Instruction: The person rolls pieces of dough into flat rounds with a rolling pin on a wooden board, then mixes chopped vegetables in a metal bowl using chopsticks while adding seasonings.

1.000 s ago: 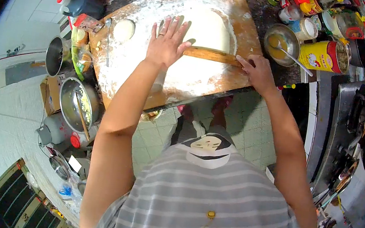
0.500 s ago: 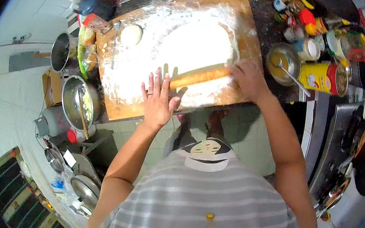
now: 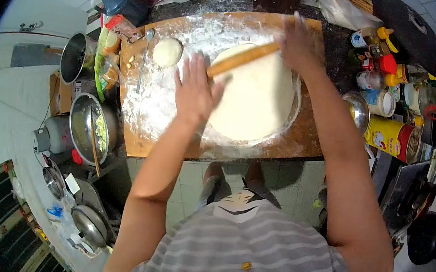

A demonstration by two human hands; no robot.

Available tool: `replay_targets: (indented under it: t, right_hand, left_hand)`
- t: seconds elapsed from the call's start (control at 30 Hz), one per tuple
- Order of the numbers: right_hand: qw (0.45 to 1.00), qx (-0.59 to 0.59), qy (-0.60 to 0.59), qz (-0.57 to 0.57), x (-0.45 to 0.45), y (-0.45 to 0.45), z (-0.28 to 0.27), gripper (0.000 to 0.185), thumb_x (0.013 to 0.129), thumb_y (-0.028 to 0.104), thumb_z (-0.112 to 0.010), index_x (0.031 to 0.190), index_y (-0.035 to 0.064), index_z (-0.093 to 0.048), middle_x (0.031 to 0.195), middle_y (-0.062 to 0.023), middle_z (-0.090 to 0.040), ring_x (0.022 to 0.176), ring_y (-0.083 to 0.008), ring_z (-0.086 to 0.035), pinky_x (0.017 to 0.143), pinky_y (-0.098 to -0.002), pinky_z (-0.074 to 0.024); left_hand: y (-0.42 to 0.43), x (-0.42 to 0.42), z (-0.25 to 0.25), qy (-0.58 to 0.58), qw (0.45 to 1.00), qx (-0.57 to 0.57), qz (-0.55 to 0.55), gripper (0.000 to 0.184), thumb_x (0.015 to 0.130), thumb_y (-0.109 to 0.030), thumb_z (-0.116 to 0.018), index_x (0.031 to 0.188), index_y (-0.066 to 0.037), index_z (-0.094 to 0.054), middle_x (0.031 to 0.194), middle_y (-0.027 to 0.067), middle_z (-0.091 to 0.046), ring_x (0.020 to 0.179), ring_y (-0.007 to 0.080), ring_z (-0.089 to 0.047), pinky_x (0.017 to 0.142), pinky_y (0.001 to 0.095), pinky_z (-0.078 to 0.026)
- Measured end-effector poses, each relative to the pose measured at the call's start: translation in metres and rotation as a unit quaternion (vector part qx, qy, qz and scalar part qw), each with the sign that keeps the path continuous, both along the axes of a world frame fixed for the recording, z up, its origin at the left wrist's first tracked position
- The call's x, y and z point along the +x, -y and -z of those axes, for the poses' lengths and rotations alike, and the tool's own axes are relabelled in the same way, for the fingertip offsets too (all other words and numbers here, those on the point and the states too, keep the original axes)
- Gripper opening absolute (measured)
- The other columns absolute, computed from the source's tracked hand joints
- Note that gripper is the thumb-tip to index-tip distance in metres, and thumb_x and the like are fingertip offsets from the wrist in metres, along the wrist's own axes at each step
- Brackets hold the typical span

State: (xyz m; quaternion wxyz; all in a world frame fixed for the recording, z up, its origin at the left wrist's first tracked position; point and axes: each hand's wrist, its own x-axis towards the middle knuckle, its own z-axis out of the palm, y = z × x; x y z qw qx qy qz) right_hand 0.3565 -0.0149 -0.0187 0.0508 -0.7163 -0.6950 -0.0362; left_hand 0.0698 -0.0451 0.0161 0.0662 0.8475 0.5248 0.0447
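A wooden rolling pin (image 3: 244,60) lies slantwise over the far part of a wide, flat sheet of dough (image 3: 254,108). My left hand (image 3: 196,90) is at the pin's left end, fingers stretched out and apart. At the right end is my right hand (image 3: 301,47), slightly blurred, its fingers extended forward over the tip of the pin. The floured wooden board (image 3: 304,141) carries the dough. A smaller round piece of dough (image 3: 167,52) rests left of the sheet, beside a metal spoon (image 3: 144,59).
Left of the board stands a steel bowl (image 3: 74,118) with chopped greens and chopsticks (image 3: 93,142). Bottles and jars (image 3: 382,80) crowd the right side, near a yellow can (image 3: 389,136) and a metal bowl (image 3: 358,111). A dark round pan (image 3: 413,29) is at the back right.
Both hands have moved the rolling pin away from me, from the sheet's near edge to its far part. The pin slants more steeply. The view has shifted too.
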Motion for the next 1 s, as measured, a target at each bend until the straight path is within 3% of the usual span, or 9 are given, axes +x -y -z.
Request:
replay_targets:
  t: [0.1,0.2,0.3,0.37,0.47,0.53,0.67,0.87,1.0]
  right_hand:
    - [0.988,-0.149,-0.044,0.008,0.003,0.086,-0.027,0.062,0.094,0.043,-0.034,0.14,0.0027,-0.024,0.145,-0.0205,-0.02,0.135,-0.0345,-0.016,0.111,-0.0453,-0.01]
    - [0.99,-0.113,-0.017,0.082,0.0,0.128,-0.017,0.068,0.094,0.048,-0.028,0.139,-0.0023,-0.021,0.147,-0.0201,-0.016,0.137,-0.0335,-0.011,0.111,-0.0447,-0.0077]
    - [0.983,-0.025,-0.071,0.165,0.002,0.072,-0.002,0.068,0.089,0.048,-0.042,0.137,0.0021,-0.028,0.144,-0.0227,-0.021,0.135,-0.0359,-0.017,0.11,-0.048,-0.0114]
    - [0.976,-0.107,0.017,0.186,-0.001,0.032,-0.028,0.069,0.09,0.053,-0.034,0.138,0.0033,-0.028,0.144,-0.0223,-0.021,0.135,-0.0356,-0.016,0.11,-0.0501,-0.0094]
    - [0.974,-0.039,-0.101,0.201,0.015,0.011,0.008,0.061,0.091,0.05,-0.034,0.139,0.0116,-0.031,0.145,-0.0206,-0.022,0.135,-0.0363,-0.016,0.109,-0.0541,-0.0081]
    - [0.987,-0.105,-0.07,0.097,0.008,0.048,-0.008,0.058,0.093,0.048,-0.03,0.14,0.0132,-0.029,0.145,-0.0183,-0.021,0.136,-0.0351,-0.015,0.109,-0.0522,-0.0081]
    - [0.992,-0.113,-0.045,-0.018,-0.008,0.121,-0.03,0.054,0.093,0.044,-0.033,0.139,0.0159,-0.03,0.144,-0.0171,-0.024,0.135,-0.0345,-0.017,0.109,-0.0516,-0.0083]
    - [0.983,0.131,-0.119,-0.047,-0.002,0.043,0.0,0.055,0.088,0.043,-0.047,0.135,0.0156,-0.037,0.136,-0.0154,-0.036,0.132,-0.0318,-0.024,0.109,-0.0517,-0.0091]
    - [0.995,-0.089,-0.037,-0.034,-0.002,0.033,-0.036,0.052,0.085,0.036,-0.056,0.129,0.0108,-0.043,0.127,-0.0153,-0.045,0.124,-0.0301,-0.036,0.106,-0.0486,-0.0179]
  left_hand:
    - [0.069,-0.008,-0.013,-0.051,0.994,-0.07,0.071,0.084,0.088,-0.058,-0.032,0.14,0.006,-0.015,0.148,0.0196,-0.013,0.138,0.0317,-0.012,0.11,0.0482,-0.011]
    - [0.084,-0.009,0.001,-0.114,0.987,-0.052,0.097,0.089,0.086,-0.065,-0.023,0.141,0.004,-0.011,0.148,0.0187,-0.011,0.138,0.0297,-0.01,0.111,0.0482,-0.009]
    - [0.01,0.02,0.001,-0.029,0.999,0.0,0.042,0.084,0.087,-0.064,-0.027,0.141,0.0,-0.019,0.147,0.0164,-0.02,0.137,0.0283,-0.018,0.111,0.047,-0.011]
    - [-0.042,0.039,0.009,-0.005,0.998,0.055,0.024,0.077,0.089,-0.058,-0.027,0.14,0.001,-0.023,0.146,0.016,-0.024,0.136,0.0284,-0.019,0.111,0.0446,-0.009]
    - [-0.056,0.047,0.0,-0.033,0.999,-0.013,0.029,0.078,0.089,-0.058,-0.026,0.139,0.002,-0.023,0.146,0.0161,-0.024,0.136,0.029,-0.019,0.111,0.0446,-0.009]
    - [-0.015,0.034,-0.024,-0.042,0.992,-0.112,0.034,0.08,0.089,-0.059,-0.024,0.14,0.002,-0.021,0.146,0.0163,-0.022,0.137,0.0288,-0.018,0.111,0.0461,-0.01]
    - [0.086,-0.009,-0.013,-0.126,0.988,-0.041,0.077,0.092,0.086,-0.063,-0.031,0.138,0.01,-0.012,0.146,0.0247,-0.012,0.137,0.0353,-0.014,0.11,0.0495,-0.009]
    - [0.031,0.01,0.015,0.023,0.997,0.026,-0.066,0.091,0.085,-0.061,-0.037,0.134,0.014,-0.019,0.141,0.0309,-0.021,0.134,0.039,-0.018,0.11,0.0478,-0.01]
    - [-0.005,0.009,0.0,0.026,0.996,0.071,-0.055,0.071,0.089,-0.047,-0.039,0.134,0.007,-0.028,0.139,0.0285,-0.027,0.13,0.0383,-0.028,0.107,0.0485,-0.018]
